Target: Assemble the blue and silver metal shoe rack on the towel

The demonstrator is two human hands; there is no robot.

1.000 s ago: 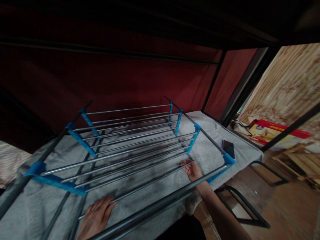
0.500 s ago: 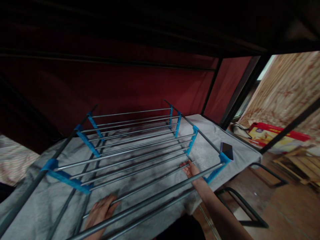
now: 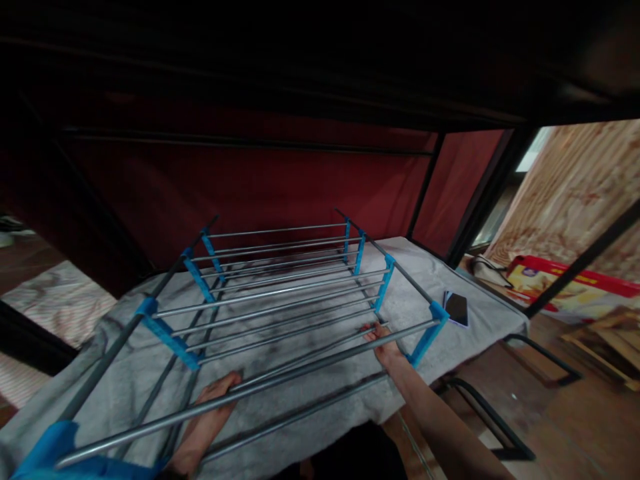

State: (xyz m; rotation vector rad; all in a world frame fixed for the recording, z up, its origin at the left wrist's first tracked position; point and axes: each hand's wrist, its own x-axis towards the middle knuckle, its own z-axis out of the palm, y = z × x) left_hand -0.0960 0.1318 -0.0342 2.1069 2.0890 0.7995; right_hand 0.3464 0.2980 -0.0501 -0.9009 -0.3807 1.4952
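Observation:
A metal rack (image 3: 280, 290) with grey tubes and blue plastic brackets lies on a grey blanket. My left hand (image 3: 215, 400) is closed around the left end of a thin metal rod (image 3: 320, 352), partly behind the rack's front tube (image 3: 280, 381). My right hand (image 3: 384, 343) grips the same rod near its right end, its fingers wrapped round it. The rod's right tip sticks out a little past that hand, apart from the front right blue bracket (image 3: 429, 333). At the lower left, another blue bracket (image 3: 50, 447) is cut off by the frame.
A dark phone (image 3: 456, 308) lies on the blanket right of the rack. Dark bed-frame posts (image 3: 493, 193) and a low dark overhead surface surround the work. Beyond the bed are a red and yellow box (image 3: 575, 283), wooden pieces (image 3: 607, 347) and black metal tube frames (image 3: 485, 417).
The view has shifted left, bringing the front left bracket into sight. My left hand has moved slightly up and right with the rod; my right hand stays nearly in place on it.

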